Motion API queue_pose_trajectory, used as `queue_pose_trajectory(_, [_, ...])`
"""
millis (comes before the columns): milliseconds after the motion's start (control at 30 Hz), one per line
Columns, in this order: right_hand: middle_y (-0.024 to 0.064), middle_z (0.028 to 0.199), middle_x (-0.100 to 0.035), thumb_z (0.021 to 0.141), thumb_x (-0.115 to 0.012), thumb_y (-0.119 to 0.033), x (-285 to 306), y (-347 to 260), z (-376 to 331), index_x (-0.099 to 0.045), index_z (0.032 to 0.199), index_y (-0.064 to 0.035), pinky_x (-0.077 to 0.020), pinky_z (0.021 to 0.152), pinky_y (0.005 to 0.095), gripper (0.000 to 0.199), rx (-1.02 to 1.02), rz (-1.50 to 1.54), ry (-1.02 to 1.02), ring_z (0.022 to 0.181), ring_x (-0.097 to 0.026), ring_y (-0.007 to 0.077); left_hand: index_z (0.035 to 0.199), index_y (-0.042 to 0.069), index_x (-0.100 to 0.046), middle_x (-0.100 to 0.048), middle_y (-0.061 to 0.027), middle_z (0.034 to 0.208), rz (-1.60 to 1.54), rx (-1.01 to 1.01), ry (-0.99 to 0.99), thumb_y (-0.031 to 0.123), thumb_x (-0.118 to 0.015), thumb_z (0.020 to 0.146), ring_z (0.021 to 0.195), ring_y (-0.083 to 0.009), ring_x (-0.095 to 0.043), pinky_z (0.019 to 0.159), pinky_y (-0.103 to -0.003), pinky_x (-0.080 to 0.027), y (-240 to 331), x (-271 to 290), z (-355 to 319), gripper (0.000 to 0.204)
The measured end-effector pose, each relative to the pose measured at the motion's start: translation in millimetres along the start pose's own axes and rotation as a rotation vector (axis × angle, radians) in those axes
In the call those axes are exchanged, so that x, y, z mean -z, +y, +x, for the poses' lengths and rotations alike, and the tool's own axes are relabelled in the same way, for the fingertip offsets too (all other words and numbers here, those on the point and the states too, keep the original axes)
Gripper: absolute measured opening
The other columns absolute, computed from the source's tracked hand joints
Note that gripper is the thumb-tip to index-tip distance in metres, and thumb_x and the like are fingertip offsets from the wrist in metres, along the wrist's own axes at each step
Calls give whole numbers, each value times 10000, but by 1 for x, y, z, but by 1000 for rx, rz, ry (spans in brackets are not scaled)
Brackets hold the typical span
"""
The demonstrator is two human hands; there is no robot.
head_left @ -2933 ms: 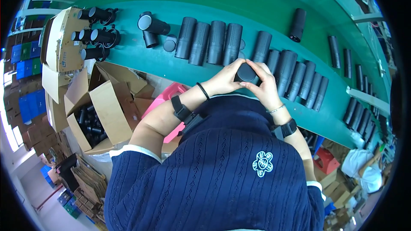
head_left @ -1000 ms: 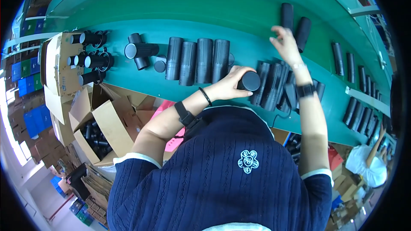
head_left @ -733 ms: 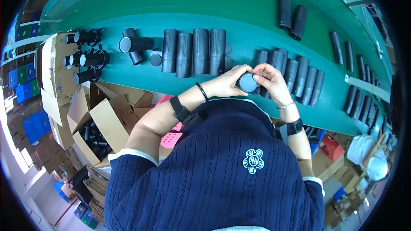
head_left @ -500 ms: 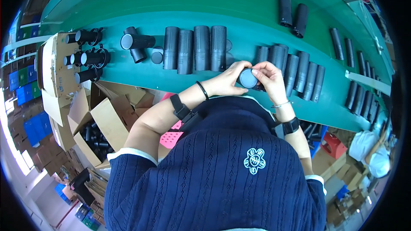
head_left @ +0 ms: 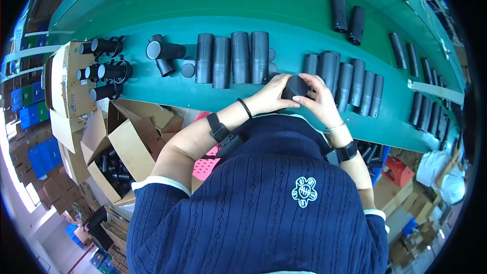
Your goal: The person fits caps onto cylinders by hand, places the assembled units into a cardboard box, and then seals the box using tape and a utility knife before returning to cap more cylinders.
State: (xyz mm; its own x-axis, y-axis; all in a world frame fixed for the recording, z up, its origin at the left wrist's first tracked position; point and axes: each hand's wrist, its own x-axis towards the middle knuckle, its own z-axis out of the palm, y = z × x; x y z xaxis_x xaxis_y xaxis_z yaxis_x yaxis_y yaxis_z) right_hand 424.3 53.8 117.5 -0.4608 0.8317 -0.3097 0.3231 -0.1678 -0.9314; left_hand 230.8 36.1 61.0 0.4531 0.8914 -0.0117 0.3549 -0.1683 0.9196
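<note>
In front of my chest a black cylinder [head_left: 297, 87] is held between both hands, its round dark end turned up toward me. My left hand [head_left: 274, 94] wraps its left side, thumb at the near edge. The fingers and thumb of my right hand [head_left: 318, 100] close on its right side near the rim. The cylinder's lower part is hidden. Left of my hands, several black perforated cylinders [head_left: 221, 62] lie side by side on the green table [head_left: 167, 91], with grey round discs [head_left: 187, 70] nearby. More black cylinders [head_left: 345, 83] lie just right of my right hand.
Black cylinders with ring brackets [head_left: 112, 71] stand by a carton [head_left: 76, 78] at the left. Below the table edge, an open cardboard box [head_left: 119, 165] holds black parts. A pink stool [head_left: 205, 165] is near my left arm. Further cylinders [head_left: 339, 12] lie at the back right.
The cylinder's upturned end looked grey before and is black now. My right fingers have moved from the top of that end to its right side.
</note>
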Motion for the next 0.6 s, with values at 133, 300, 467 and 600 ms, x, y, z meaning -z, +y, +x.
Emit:
queue_pose_trajectory(133, [76, 1248, -442, 741, -728, 3, -3, 4, 2, -479, 1319, -14, -452, 989, 343, 630, 29, 155, -84, 1174, -476, 199, 1174, -35, -405, -561, -266, 1099, -179, 112, -25, 313, -748, 737, 1032, -391, -576, 854, -419, -479, 3, 3, -6, 656])
queue_pose_trajectory(300, [71, 1207, -460, 741, -719, 20, -13, 18, 5, -494, 1300, -4, -478, 950, 324, 603, 103, -10, -73, 1148, -498, 195, 1152, -18, -407, -610, -275, 993, 19, 164, -82, 374, -712, 766, 920, -426, -613, 769, -471, -497, 4, 3, -9, 629])
queue_pose_trajectory(467, [68, 1164, -473, 732, -742, -3, -21, 27, 4, -505, 1290, 0, -499, 898, 301, 607, 58, -85, -15, 1121, -513, 186, 1165, 20, -434, -632, -238, 1007, 113, 235, -153, 430, -734, 734, 905, -422, -624, 768, -480, -498, 4, 8, -8, 665])
queue_pose_trajectory(600, [63, 1180, -487, 714, -756, 9, -22, 31, 4, -505, 1295, -9, -470, 939, 300, 633, 9, 36, -65, 1146, -500, 183, 1256, 15, -409, -605, -197, 1080, -26, 199, -179, 312, -819, 684, 987, -320, -621, 820, -408, -495, -11, 8, -11, 763])
